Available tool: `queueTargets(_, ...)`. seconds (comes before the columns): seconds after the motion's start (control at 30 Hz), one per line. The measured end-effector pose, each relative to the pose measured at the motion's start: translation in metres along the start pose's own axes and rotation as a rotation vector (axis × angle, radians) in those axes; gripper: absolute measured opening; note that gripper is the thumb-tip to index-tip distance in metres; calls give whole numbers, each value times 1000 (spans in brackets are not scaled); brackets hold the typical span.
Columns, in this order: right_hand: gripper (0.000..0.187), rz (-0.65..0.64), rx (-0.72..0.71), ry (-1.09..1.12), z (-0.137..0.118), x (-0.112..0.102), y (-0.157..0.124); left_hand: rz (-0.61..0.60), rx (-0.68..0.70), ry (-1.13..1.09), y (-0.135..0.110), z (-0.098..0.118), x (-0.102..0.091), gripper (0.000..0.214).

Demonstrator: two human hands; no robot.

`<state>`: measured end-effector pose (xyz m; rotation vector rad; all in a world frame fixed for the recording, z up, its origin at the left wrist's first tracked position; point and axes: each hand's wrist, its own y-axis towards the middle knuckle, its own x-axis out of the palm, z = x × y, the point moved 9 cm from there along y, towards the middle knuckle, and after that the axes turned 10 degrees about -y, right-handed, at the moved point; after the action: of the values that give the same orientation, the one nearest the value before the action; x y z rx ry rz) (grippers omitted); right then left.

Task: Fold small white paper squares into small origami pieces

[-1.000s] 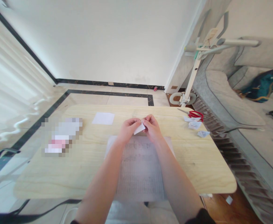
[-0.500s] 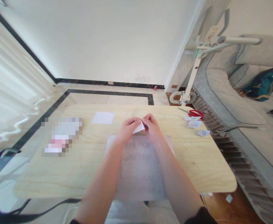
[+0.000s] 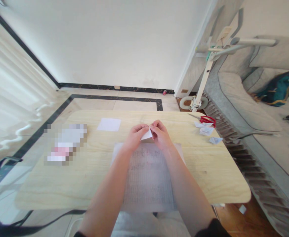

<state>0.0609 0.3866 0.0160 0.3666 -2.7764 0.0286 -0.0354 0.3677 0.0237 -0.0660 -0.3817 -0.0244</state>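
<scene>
Between my hands is a small piece of folded white paper (image 3: 147, 135), held up over the far edge of a printed sheet (image 3: 148, 181). My left hand (image 3: 135, 135) pinches its left side with thumb and forefinger. On the other side, the fingers of my right hand (image 3: 159, 133) are closed on the paper's upper right corner. Both thumbs meet near its top, and the fingers cover part of the folds. The printed sheet lies flat beneath my forearms.
On the wooden table (image 3: 85, 184), a white paper sheet (image 3: 109, 124) lies at the back left. A blurred-out item (image 3: 67, 141) is further left. Red-handled scissors (image 3: 207, 120) and several folded paper pieces (image 3: 206, 131) sit at the back right. A sofa (image 3: 253, 98) stands to the right.
Almost nothing differs. My fingers have shifted very slightly on the folded paper, which stays in the same place.
</scene>
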Motion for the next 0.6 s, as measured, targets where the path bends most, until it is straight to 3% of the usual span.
queueTargets(0.6, 27, -10, 10, 0, 3, -1, 0, 0, 66, 102, 1, 4, -1, 17)
